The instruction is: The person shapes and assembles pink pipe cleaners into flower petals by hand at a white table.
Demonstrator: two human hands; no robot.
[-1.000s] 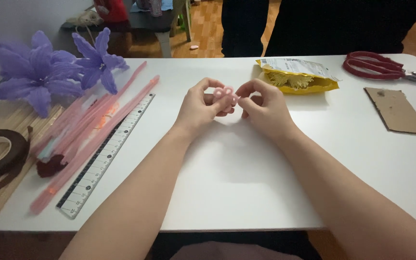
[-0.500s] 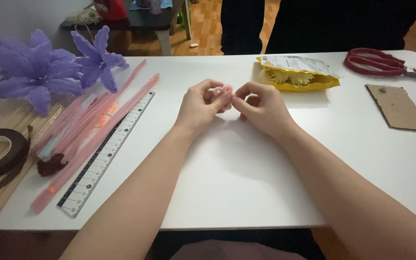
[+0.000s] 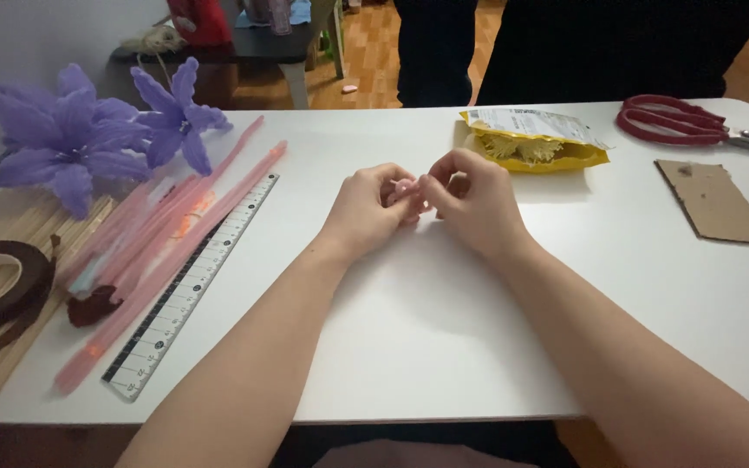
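My left hand (image 3: 373, 208) and my right hand (image 3: 472, 201) meet over the middle of the white table (image 3: 444, 347). Between the fingertips of both hands is a small pink piece (image 3: 405, 189), mostly hidden by the fingers. Both hands pinch it just above the tabletop. Left of my hands lie several long pink fuzzy stems (image 3: 166, 234) beside a clear ruler (image 3: 191, 286).
Purple fabric flowers (image 3: 88, 134) lie at the far left, with a dark roll of tape (image 3: 2, 286) on a bamboo mat. A yellow packet (image 3: 535, 143), red scissors (image 3: 674, 121) and a piece of brown card (image 3: 713, 201) lie at the right. A person in dark clothes (image 3: 582, 48) stands behind the table.
Both hands stay together at the same spot; the fingers have shifted slightly around the small pink piece.
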